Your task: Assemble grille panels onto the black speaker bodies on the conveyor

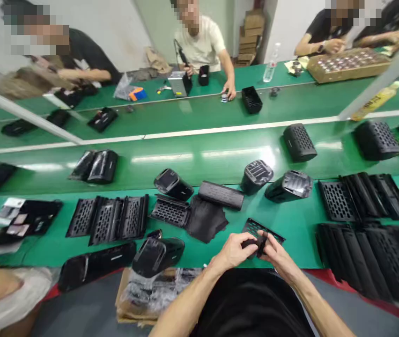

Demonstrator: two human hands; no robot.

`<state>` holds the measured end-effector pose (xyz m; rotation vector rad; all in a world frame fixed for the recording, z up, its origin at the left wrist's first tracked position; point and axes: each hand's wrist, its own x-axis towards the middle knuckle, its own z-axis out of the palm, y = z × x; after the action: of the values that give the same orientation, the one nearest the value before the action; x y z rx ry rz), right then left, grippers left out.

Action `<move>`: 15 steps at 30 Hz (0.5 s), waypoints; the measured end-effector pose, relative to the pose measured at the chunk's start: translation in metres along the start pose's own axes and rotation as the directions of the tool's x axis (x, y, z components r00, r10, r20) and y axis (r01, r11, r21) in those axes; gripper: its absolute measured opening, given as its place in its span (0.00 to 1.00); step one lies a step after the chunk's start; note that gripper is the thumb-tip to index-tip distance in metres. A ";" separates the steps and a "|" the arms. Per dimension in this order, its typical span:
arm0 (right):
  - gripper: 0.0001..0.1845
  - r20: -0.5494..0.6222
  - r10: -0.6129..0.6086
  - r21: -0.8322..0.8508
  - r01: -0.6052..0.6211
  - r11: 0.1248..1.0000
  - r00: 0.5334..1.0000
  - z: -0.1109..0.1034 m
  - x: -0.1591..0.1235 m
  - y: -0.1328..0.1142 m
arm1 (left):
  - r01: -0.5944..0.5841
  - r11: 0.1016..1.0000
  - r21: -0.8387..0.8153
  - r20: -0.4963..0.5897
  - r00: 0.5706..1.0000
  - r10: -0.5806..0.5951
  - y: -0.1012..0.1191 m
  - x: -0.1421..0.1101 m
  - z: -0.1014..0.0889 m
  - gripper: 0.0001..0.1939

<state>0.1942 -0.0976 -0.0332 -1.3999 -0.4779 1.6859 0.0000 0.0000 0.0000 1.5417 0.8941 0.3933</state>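
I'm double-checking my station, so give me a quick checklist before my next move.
1. Left hand gripping the small black item: ok.
2. Right hand also on it: ok.
3. Small black item one single piece: cannot tell, fingers hide part of it.
4. Perforated panel close by: ok, just beyond the hands, partly hidden by them.
5. Dark sheets stacked squarely: not ok, edges are uneven.
6. Clear bottle away from the hands: ok, upright on the far bench.

The long, flat table (301,231) is bright green. The thin, flat panel (254,226) is black with rows of holes. The slim plastic bottle (378,101) is yellow with dark marks.
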 end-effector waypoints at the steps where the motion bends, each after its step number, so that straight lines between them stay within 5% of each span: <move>1: 0.39 -0.052 -0.003 -0.035 0.001 0.999 0.999 -0.006 -0.002 0.002 | 0.013 1.000 0.028 0.017 1.000 -0.013 0.002 0.005 0.002 0.12; 9: 0.19 -0.369 0.082 -0.215 -0.171 0.962 0.926 -0.056 0.006 0.029 | 0.109 0.947 0.301 0.015 0.993 -0.119 -0.016 0.061 0.021 0.14; 15: 0.13 -0.577 -0.039 -0.467 -0.290 0.835 0.816 -0.082 0.015 0.035 | 0.250 0.832 0.496 -0.135 0.968 -0.211 -0.042 0.075 0.042 0.15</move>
<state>0.2571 -0.1234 -0.0923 -2.3057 -0.5344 1.1637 0.0644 0.0238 -0.0660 1.8774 1.3037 0.0295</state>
